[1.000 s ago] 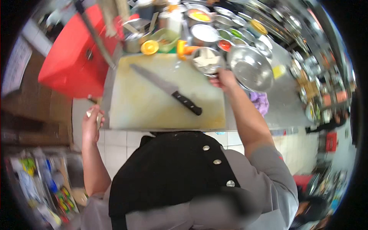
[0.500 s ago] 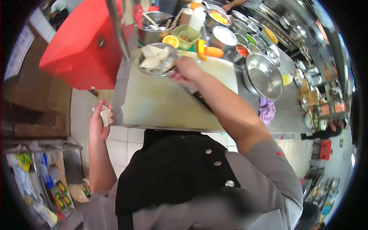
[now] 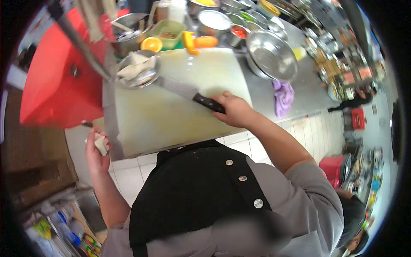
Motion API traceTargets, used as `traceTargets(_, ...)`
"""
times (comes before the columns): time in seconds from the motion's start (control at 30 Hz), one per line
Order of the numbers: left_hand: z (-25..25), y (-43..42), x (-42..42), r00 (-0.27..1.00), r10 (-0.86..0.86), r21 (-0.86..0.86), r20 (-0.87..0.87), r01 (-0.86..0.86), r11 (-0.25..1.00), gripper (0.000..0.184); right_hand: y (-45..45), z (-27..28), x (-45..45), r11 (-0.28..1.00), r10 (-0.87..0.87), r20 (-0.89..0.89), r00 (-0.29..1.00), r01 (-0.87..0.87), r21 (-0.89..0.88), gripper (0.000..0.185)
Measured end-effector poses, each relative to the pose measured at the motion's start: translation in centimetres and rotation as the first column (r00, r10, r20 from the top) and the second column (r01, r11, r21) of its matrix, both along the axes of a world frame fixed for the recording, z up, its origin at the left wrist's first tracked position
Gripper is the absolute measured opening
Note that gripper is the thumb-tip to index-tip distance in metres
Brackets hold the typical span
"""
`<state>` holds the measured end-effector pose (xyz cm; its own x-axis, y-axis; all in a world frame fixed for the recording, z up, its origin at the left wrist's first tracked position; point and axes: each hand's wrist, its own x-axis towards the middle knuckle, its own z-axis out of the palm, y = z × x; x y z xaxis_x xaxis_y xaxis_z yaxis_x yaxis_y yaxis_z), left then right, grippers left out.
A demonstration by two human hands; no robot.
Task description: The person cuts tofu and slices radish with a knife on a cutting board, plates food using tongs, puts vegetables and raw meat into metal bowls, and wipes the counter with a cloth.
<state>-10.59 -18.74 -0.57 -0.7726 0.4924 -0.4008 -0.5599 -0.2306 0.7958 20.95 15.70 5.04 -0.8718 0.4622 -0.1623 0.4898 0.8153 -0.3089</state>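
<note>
My right hand has its fingers and thumb around the rear of the black handle of a kitchen knife. The knife lies on a pale cutting board, blade pointing to the far left. A metal bowl with off-white folded pieces in it stands at the board's far left corner, close to the blade tip. Off the board's left edge, my left hand is closed around a small off-white piece; what it is cannot be made out.
Beyond the board are an orange half, a yellow pepper piece, a carrot and a green container. A large metal bowl and purple cloth are at right. A red bin stands left.
My right hand has let go of the metal bowl, now at the board's corner, and moved back to the knife handle. My left hand still holds the off-white piece. The view has shifted.
</note>
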Motion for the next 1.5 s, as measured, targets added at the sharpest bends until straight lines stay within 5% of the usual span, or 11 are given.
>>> traceTargets(0.2,2.8,4.4,0.5,0.989,-0.088,0.084,-0.122,0.099,0.992,0.033,4.9,-0.7,6.9,0.954,-0.167,-0.194,0.967,0.209,0.216,0.032)
traceTargets(0.33,4.5,6.3,3.6,0.981,-0.108,0.101,-0.163,0.126,0.987,0.034,14.6,-1.0,16.3,0.688,-0.530,-0.236,0.815,0.576,0.442,0.031)
traceTargets(0.43,6.7,7.9,8.3,0.972,-0.122,0.079,-0.203,0.141,0.987,0.035,18.0,-2.6,21.3,0.715,-0.680,-0.003,0.733,0.664,0.220,0.036)
traceTargets(0.47,7.0,9.0,10.0,0.968,-0.125,0.081,-0.216,0.145,0.986,0.035,16.7,-3.8,21.8,0.734,-0.534,-0.057,0.843,0.496,0.463,0.035)
traceTargets(0.6,8.1,13.9,18.9,0.981,-0.072,0.037,-0.182,0.079,0.996,0.034,14.9,-8.2,22.5,0.911,-0.163,-0.266,0.950,0.248,0.329,0.019)
traceTargets(0.8,9.0,22.7,30.4,0.965,-0.250,0.138,-0.079,0.259,0.956,0.030,15.8,-8.2,22.6,0.997,0.079,-0.635,0.768,-0.051,0.063,0.020)
traceTargets(0.93,11.7,25.1,34.6,0.985,-0.168,0.179,-0.033,0.171,0.969,0.028,18.4,-0.4,25.9,0.939,0.227,-0.358,0.905,-0.301,-0.165,0.023)
traceTargets(1.1,10.7,26.5,34.4,0.996,-0.076,0.204,0.035,0.067,0.977,0.025,24.1,3.1,30.0,0.958,0.069,-0.485,0.872,-0.193,-0.211,0.025)
traceTargets(1.17,9.8,28.1,32.7,0.989,-0.136,0.290,0.052,0.115,0.950,0.026,27.5,6.2,31.8,0.976,-0.063,-0.344,0.937,-0.015,-0.219,0.021)
traceTargets(1.37,9.9,33.8,34.7,0.989,-0.073,0.279,0.130,0.034,0.960,0.028,44.2,12.2,33.9,0.888,-0.458,-0.669,0.585,0.333,-0.316,0.025)
traceTargets(1.5,9.4,33.8,38.6,0.989,0.012,0.203,0.147,-0.042,0.978,0.029,56.1,12.0,30.2,0.874,-0.481,-0.562,0.673,0.312,-0.373,0.026)
